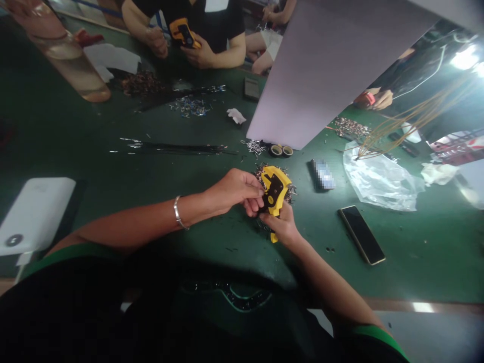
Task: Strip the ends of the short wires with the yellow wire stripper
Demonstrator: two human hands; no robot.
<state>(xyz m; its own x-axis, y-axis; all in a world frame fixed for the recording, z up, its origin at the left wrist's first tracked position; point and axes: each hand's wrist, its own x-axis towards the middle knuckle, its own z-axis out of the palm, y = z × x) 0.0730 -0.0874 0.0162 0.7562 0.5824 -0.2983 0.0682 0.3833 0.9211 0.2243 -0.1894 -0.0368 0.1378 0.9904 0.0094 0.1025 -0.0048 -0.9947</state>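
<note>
My right hand (283, 224) is wrapped round the handle of a yellow and black crimping tool (275, 190), held upright over the green table (159, 171). My left hand (239, 191), with a silver bracelet on the wrist, pinches its fingers together at the tool's jaws; what it pinches is too small to make out. Under the tool lies a pile of small metal terminals (290, 190).
A phone (361, 234) lies right of my hands, a clear plastic bag (380, 180) beyond it. Black wire bundles (181, 148), tape rolls (281, 150) and a white box (32, 214) sit around. A person across the table holds another yellow tool (183, 33). A grey panel (333, 65) overhangs.
</note>
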